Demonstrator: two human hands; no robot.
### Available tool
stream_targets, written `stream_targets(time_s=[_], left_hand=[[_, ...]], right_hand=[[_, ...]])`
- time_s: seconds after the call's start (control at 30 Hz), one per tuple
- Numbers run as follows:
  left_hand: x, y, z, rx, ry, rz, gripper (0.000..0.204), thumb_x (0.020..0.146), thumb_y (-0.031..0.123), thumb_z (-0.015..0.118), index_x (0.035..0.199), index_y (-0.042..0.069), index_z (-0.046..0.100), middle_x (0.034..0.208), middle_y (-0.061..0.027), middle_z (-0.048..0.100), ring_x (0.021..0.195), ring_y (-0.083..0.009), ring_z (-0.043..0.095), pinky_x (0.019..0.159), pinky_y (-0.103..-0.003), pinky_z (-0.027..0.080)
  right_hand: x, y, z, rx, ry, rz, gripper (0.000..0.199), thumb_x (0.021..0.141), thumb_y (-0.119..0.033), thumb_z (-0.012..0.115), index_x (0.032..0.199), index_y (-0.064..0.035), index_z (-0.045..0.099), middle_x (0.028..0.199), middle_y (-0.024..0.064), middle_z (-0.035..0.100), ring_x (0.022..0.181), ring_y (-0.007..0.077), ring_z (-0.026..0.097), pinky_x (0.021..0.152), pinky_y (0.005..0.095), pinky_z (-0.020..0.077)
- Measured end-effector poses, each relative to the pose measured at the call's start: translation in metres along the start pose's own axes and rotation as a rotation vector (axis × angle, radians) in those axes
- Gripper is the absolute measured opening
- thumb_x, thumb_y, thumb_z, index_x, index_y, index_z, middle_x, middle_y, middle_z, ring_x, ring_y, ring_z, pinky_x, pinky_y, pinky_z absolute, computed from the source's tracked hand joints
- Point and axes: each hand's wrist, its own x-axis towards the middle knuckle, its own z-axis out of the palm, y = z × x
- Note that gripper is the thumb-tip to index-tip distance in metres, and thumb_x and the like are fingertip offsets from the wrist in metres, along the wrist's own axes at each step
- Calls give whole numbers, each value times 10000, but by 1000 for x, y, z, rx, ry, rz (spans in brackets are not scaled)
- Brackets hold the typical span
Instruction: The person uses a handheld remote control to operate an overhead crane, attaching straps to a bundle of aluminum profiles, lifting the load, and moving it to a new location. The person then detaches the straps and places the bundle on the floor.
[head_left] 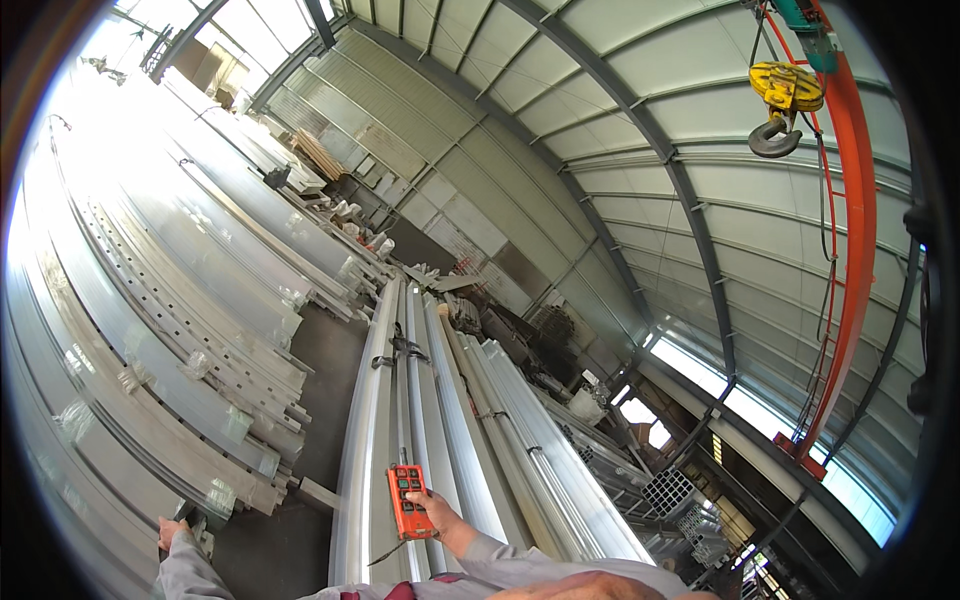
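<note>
Our right hand (440, 516) is closed around an orange remote control (408, 501), which stands upright just to its left with the buttons facing us. Beyond the remote, long silver metal beams (440, 400) run away from the hand. Our left hand (172, 530), well apart at the far left, rests on the end of another beam stack (150, 380); we cannot tell its grip. High above hangs a yellow crane hook (785, 105).
</note>
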Motion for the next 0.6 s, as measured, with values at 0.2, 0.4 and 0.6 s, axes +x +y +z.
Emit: stream_targets(time_s=[0.2, 0.4, 0.6], left_hand=[[-4, 0, 1, -53, 86, 35, 515, 833, 315, 774, 1259, 127, 553, 1166, -127, 735, 1135, -317, 686, 998, -454, 453], [-6, 2, -4, -28, 27, 35, 536, 817, 358, 791, 1238, 117, 564, 1181, -127, 732, 1152, -318, 682, 1010, -460, 450], [-5, -1, -5, 40, 24, 68, 611, 807, 495, 725, 1270, 127, 573, 1185, -136, 730, 1155, -333, 677, 996, -488, 453]], right_hand=[[6, -32, 10, 9, -49, -66, 379, 925, -232, 699, 1230, -37, 586, 1007, 90, 689, 816, 211, 722, 711, 388, 637], [9, -51, 18, -17, -43, -134, 391, 926, -238, 678, 1240, -33, 569, 989, 101, 683, 812, 225, 720, 701, 398, 639], [42, -67, 22, -55, 35, -198, 357, 970, -256, 604, 1244, -27, 593, 973, 95, 691, 750, 235, 713, 621, 397, 633]])
